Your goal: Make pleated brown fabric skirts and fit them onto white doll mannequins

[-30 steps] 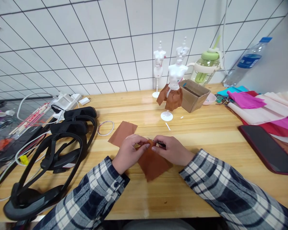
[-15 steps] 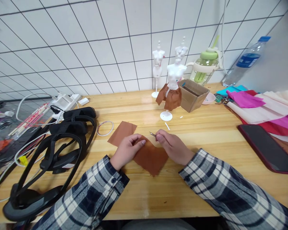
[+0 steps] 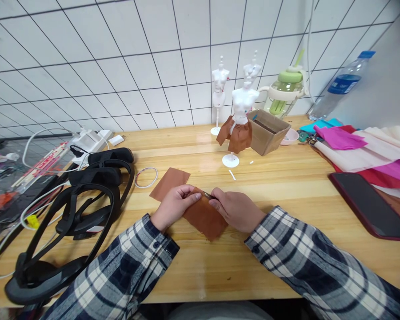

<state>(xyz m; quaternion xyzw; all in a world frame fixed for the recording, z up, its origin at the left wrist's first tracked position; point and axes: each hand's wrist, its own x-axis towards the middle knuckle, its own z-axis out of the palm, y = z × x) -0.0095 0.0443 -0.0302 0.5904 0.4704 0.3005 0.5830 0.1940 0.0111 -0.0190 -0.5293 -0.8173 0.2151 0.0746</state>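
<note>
My left hand [image 3: 175, 205] is closed, pinching the upper left edge of a brown piece of cloth [image 3: 206, 218] between thumb and fingers. My right hand [image 3: 238, 209] is closed around slim metal tweezers [image 3: 208, 195], whose tip lies at the cloth's top edge close to my left thumb. Part of the cloth's right side is hidden behind my right hand. A second brown cloth piece [image 3: 169, 183] lies flat just beyond my left hand. Farther back, a small white dress form [image 3: 242, 104] stands upright with brown cloth around its hips.
More white forms [image 3: 219, 91] stand behind, beside a cardboard box [image 3: 268, 135] and a green-lidded cup [image 3: 286, 91]. Black headsets [image 3: 111, 195] and cables crowd the left. A phone [image 3: 370, 202], coloured fabrics [image 3: 363, 151] and a bottle [image 3: 343, 84] are on the right. White scraps [image 3: 232, 174] lie mid-table.
My right hand has moved left and slightly down, bringing the tweezers onto the cloth's top edge. The cloth has shifted a little, and my left hand keeps its pinch.
</note>
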